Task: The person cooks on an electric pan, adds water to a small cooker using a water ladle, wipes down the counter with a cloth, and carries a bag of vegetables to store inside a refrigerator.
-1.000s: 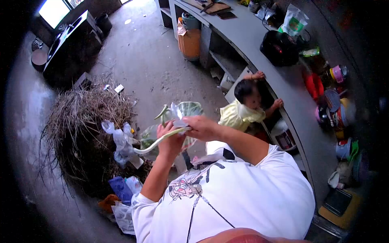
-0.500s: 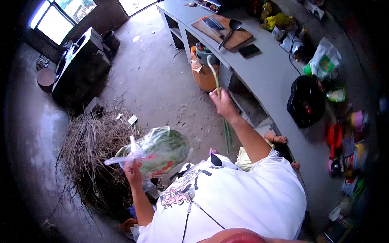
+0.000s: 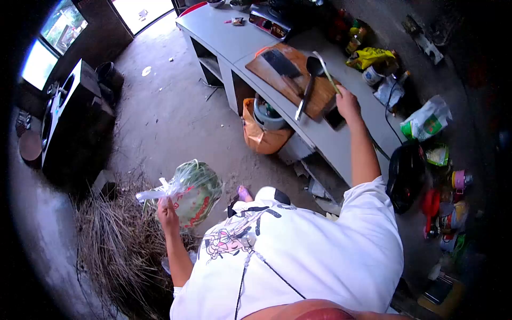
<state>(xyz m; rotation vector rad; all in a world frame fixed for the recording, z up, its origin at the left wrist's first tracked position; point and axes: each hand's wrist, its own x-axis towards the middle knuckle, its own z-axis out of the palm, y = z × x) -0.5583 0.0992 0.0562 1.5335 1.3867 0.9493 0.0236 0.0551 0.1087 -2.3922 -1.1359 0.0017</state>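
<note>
My left hand (image 3: 167, 213) grips the gathered neck of a clear plastic bag (image 3: 198, 196) with red print. Long green vegetables show inside it, and the bag hangs above the floor. Over the grey counter, my right hand (image 3: 348, 102) is closed round a long green stalk (image 3: 328, 76); its pale end points up and away, and its green end trails behind the hand. Just beyond that hand lie a wooden cutting board (image 3: 266, 76), a cleaver (image 3: 281, 63) and a black ladle (image 3: 314, 66). A dark flat object (image 3: 335, 118) is partly hidden by the hand.
A black appliance (image 3: 404, 176) and several bags and bottles line the counter's right side. Under the counter edge stands an orange bag (image 3: 261, 136) beside a grey container (image 3: 268, 114). Dry brushwood (image 3: 117, 240) is piled at lower left, with a dark stove block (image 3: 80, 128) beyond.
My right hand has moved right with the stalk, from above the floor to over the counter. The view has shifted. The small hand and foot near the counter edge no longer show.
</note>
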